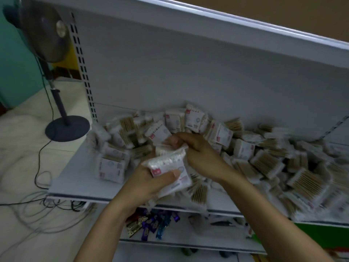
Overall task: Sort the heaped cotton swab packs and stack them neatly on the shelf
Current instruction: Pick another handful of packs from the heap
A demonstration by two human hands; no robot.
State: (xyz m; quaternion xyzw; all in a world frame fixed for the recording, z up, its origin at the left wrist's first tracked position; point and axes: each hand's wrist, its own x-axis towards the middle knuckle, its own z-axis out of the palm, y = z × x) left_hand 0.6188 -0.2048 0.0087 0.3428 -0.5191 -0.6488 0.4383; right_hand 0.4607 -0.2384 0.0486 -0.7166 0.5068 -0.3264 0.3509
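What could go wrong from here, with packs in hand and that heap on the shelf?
1. The left grip holds several slick held packs above the shelf. As the right grip pinches the top pack, the bundle may slip.
2. The edge packs lie at the front lip, so a bump could drop them to the lower shelf.
3. The heap is loose, and pulling from it may start a slide.

White metal shelf (pixel 75 173) with a pale back panel (pixel 188 72); its board bears a loose heap of cotton swab packs (pixel 264 159), spread from near the left end to the right edge of view. The packs lie tilted and overlapping, several leaning against the panel. A lower shelf (pixel 188 241) carries small foil-wrapped items (pixel 151 224).
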